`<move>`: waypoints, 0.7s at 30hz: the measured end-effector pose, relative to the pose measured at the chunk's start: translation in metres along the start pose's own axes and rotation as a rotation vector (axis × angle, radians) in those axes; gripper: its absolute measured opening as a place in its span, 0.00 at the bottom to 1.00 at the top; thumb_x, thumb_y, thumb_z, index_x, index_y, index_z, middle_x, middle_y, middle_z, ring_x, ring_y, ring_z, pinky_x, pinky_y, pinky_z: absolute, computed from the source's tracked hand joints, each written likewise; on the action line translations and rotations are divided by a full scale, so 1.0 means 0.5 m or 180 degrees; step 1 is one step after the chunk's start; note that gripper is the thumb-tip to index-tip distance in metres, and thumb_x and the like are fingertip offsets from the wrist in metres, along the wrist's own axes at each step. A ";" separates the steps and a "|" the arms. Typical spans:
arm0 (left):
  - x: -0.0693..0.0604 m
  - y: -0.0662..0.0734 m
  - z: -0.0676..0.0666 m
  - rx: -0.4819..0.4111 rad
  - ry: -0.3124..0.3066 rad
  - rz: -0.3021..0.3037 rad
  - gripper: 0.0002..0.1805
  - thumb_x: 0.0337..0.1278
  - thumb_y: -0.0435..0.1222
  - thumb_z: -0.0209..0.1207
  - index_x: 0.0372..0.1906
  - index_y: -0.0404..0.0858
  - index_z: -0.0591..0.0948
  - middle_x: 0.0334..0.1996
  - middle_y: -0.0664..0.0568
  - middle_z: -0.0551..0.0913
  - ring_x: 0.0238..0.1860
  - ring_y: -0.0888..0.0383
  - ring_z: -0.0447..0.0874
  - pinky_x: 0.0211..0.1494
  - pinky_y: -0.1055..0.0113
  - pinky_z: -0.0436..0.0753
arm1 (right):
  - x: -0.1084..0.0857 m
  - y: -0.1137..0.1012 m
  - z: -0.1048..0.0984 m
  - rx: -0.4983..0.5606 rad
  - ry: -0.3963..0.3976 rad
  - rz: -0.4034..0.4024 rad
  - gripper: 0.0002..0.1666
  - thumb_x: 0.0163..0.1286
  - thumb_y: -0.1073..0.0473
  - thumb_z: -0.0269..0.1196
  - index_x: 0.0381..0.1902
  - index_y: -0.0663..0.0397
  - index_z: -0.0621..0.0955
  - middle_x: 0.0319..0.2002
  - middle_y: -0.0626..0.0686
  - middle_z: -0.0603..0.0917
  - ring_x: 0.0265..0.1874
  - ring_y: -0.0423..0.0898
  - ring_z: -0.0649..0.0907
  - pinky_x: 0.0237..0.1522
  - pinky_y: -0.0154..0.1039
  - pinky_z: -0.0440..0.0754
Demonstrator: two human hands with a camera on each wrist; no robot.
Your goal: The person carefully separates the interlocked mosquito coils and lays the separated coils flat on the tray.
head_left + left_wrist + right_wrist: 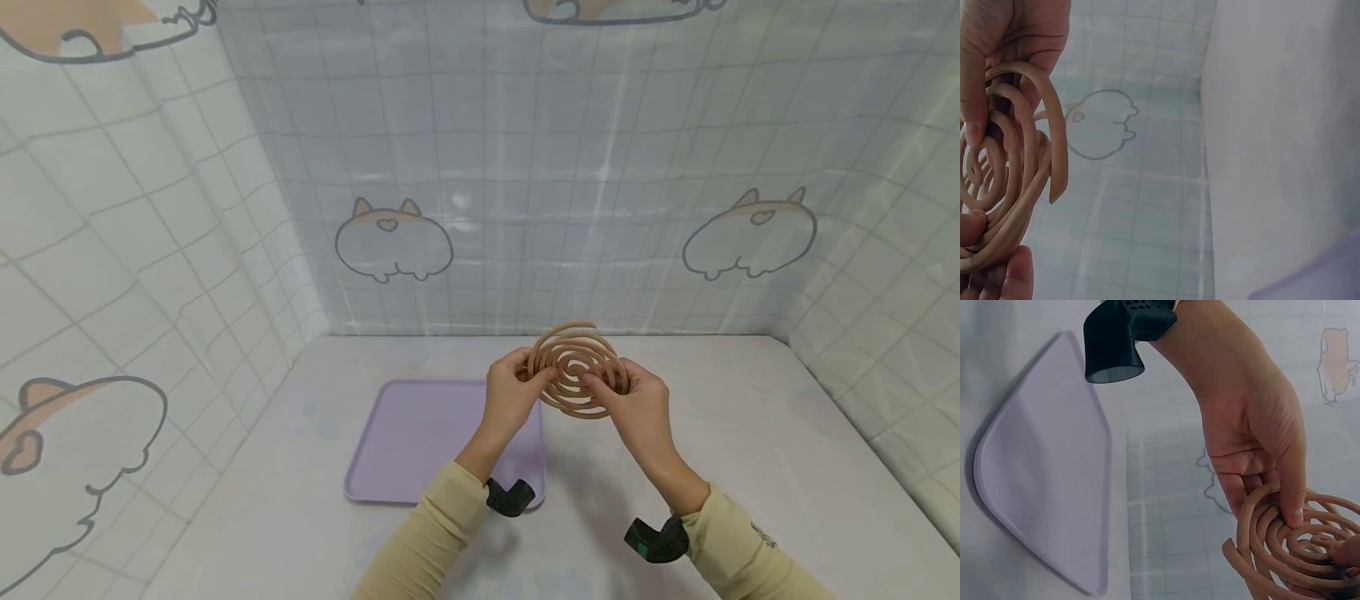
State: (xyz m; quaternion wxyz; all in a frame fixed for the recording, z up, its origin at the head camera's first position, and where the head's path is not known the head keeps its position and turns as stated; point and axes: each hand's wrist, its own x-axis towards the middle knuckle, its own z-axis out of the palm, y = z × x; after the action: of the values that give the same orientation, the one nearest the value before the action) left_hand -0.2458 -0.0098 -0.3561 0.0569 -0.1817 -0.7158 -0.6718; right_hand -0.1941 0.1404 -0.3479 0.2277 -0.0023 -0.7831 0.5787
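A brown mosquito coil, which looks like interlocked spirals, is held up above the table between both hands. My left hand pinches its left side, thumb on the near face and fingers behind. My right hand pinches the right side in the same way. In the left wrist view, the mosquito coil shows layers partly spread apart, with one loose end jutting out. The right wrist view shows the left thumb pressed on the inner rings of the mosquito coil; most of the right hand is out of frame there.
A pale purple tray lies on the white table, left of and below the hands. Grid-patterned curtains with cartoon animals stand behind and at both sides. Black wrist devices sit at both cuffs.
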 end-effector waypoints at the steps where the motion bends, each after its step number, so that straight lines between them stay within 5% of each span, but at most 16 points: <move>1: 0.002 -0.005 0.000 0.0014 0.0024 0.0006 0.10 0.50 0.23 0.61 0.40 0.24 0.80 0.35 0.36 0.82 0.32 0.53 0.80 0.31 0.75 0.78 | 0.002 0.007 0.000 0.0022 -0.0009 0.0006 0.08 0.57 0.68 0.66 0.28 0.69 0.78 0.18 0.53 0.75 0.19 0.37 0.77 0.22 0.26 0.76; 5: 0.010 -0.033 -0.001 -0.0055 0.0035 -0.0010 0.12 0.49 0.26 0.63 0.42 0.26 0.81 0.36 0.38 0.82 0.32 0.53 0.81 0.31 0.74 0.79 | 0.014 0.040 0.001 0.0036 -0.0013 0.0041 0.11 0.57 0.63 0.67 0.28 0.67 0.78 0.17 0.51 0.73 0.19 0.36 0.77 0.22 0.28 0.77; 11: 0.011 -0.058 -0.014 -0.0467 -0.0198 -0.0102 0.17 0.57 0.36 0.61 0.47 0.27 0.79 0.38 0.41 0.82 0.35 0.60 0.81 0.37 0.69 0.81 | 0.022 0.056 -0.002 0.0330 -0.0104 0.0084 0.14 0.58 0.61 0.66 0.33 0.69 0.77 0.22 0.57 0.79 0.24 0.39 0.83 0.27 0.33 0.82; 16: 0.012 -0.064 -0.031 -0.1265 -0.0438 -0.0358 0.26 0.68 0.48 0.45 0.49 0.26 0.75 0.38 0.47 0.81 0.38 0.60 0.82 0.40 0.65 0.82 | 0.025 0.051 -0.006 0.0682 -0.0302 0.0219 0.18 0.60 0.60 0.65 0.38 0.72 0.76 0.27 0.53 0.83 0.28 0.39 0.84 0.32 0.35 0.82; 21: 0.021 -0.077 -0.038 -0.2158 -0.0749 -0.0673 0.19 0.73 0.42 0.36 0.40 0.37 0.76 0.35 0.53 0.80 0.35 0.60 0.82 0.37 0.68 0.81 | 0.024 0.046 -0.007 0.0956 -0.0527 0.0297 0.20 0.61 0.59 0.64 0.42 0.73 0.75 0.30 0.48 0.85 0.31 0.42 0.85 0.36 0.36 0.82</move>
State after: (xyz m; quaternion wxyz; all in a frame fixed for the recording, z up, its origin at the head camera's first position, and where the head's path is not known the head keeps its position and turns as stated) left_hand -0.2716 -0.0276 -0.3872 -0.1588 -0.1913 -0.4691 -0.8474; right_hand -0.2098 0.1545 -0.3638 0.1331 0.0431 -0.7030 0.6973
